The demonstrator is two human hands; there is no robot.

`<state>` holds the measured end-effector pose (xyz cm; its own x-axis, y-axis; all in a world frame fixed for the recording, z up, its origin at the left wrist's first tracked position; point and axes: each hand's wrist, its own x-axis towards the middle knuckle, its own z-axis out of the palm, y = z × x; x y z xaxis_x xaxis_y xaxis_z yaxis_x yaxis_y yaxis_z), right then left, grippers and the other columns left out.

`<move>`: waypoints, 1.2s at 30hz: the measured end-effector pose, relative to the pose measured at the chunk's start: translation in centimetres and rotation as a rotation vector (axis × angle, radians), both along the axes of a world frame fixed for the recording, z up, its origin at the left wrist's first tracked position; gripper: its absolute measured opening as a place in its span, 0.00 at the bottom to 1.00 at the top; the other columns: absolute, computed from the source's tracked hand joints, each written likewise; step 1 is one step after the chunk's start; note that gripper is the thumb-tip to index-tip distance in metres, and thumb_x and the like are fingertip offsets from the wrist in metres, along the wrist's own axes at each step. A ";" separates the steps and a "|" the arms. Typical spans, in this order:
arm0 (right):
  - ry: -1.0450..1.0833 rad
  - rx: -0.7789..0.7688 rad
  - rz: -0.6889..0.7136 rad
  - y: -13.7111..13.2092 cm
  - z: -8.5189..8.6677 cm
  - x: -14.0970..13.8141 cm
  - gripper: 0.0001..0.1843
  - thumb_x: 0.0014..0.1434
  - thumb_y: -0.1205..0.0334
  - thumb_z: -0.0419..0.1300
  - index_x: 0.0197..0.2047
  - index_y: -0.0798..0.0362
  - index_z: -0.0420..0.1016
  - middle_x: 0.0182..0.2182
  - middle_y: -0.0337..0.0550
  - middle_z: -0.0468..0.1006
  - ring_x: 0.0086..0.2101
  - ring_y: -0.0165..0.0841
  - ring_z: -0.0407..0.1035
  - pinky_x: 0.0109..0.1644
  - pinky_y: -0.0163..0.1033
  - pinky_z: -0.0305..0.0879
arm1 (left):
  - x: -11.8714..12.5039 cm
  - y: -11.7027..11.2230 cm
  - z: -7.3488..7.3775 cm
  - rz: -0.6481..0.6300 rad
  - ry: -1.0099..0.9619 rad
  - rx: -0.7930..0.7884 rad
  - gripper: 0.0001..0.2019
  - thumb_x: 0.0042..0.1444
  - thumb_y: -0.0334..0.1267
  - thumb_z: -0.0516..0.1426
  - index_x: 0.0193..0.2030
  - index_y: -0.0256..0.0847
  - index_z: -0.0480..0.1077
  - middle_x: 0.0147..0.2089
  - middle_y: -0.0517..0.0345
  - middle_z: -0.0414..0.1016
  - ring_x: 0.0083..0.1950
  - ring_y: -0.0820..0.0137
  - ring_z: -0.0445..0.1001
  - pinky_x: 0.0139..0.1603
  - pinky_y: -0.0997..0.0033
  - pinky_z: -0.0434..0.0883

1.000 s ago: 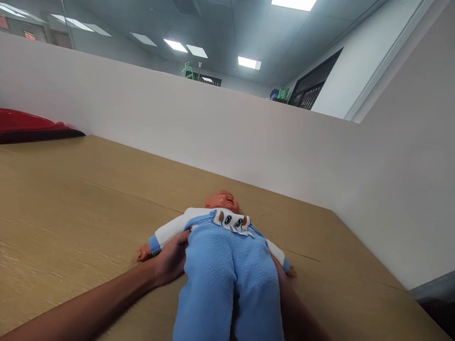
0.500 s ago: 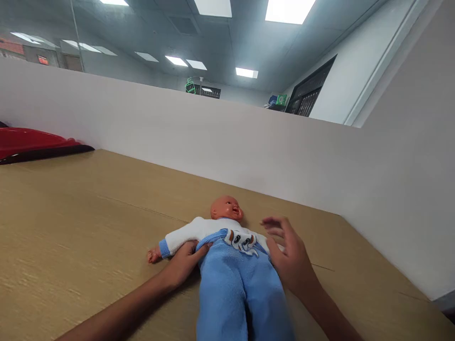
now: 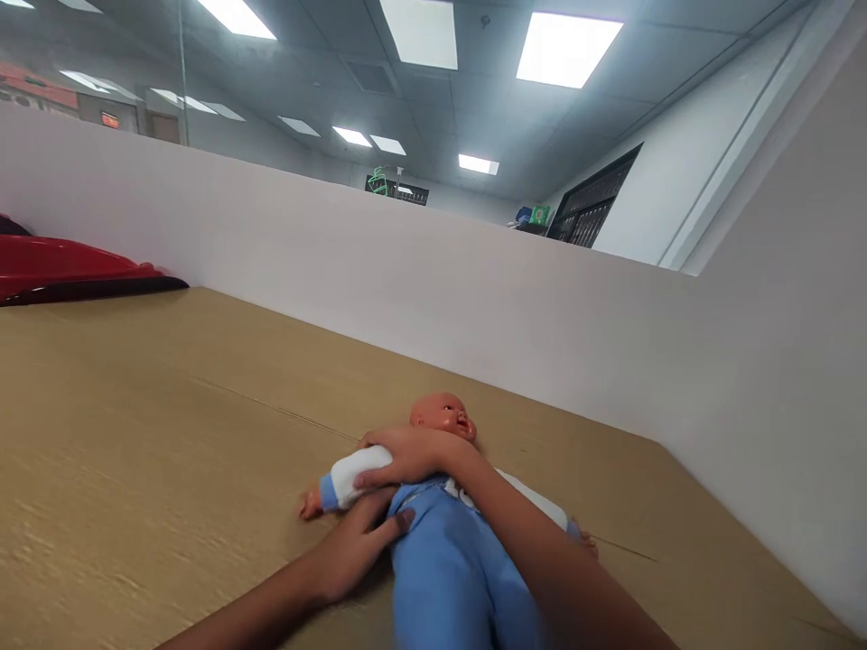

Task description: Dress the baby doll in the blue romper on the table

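A baby doll [image 3: 443, 415] lies on its back on a tan wooden surface, its head toward the wall. It wears a white long-sleeved top with blue cuffs and blue trousers [image 3: 447, 569]. My left hand [image 3: 362, 542] grips the doll's side at the waist, thumb on the blue cloth, the other fingers mostly hidden beneath. My right hand [image 3: 406, 454] reaches across the doll's chest and is wrapped round the white sleeve [image 3: 352, 471] at the upper arm on the left of the view. My right forearm covers much of the chest print.
A low white wall [image 3: 420, 280] with glass above it runs behind the wooden surface [image 3: 169, 451] and meets another wall at the right. A red and black curved object [image 3: 74, 264] rests at the far left.
My right hand has moved left from the doll's other side, across its chest, and closed round the sleeve. My left hand stays at the waist. The view has tilted up slightly.
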<state>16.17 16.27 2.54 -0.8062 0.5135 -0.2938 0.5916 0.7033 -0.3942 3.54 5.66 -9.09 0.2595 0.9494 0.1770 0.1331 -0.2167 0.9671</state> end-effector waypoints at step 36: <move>0.465 -0.250 -0.053 -1.9 -1.5 8.7 0.30 0.72 0.36 0.48 0.57 0.46 0.81 0.60 0.44 0.79 0.64 0.42 0.67 0.73 0.48 0.57 | -1.7 5.2 1.8 0.121 -0.212 0.120 0.21 0.63 0.61 0.60 0.45 0.43 0.71 0.40 0.58 0.75 0.43 0.63 0.73 0.46 0.67 0.70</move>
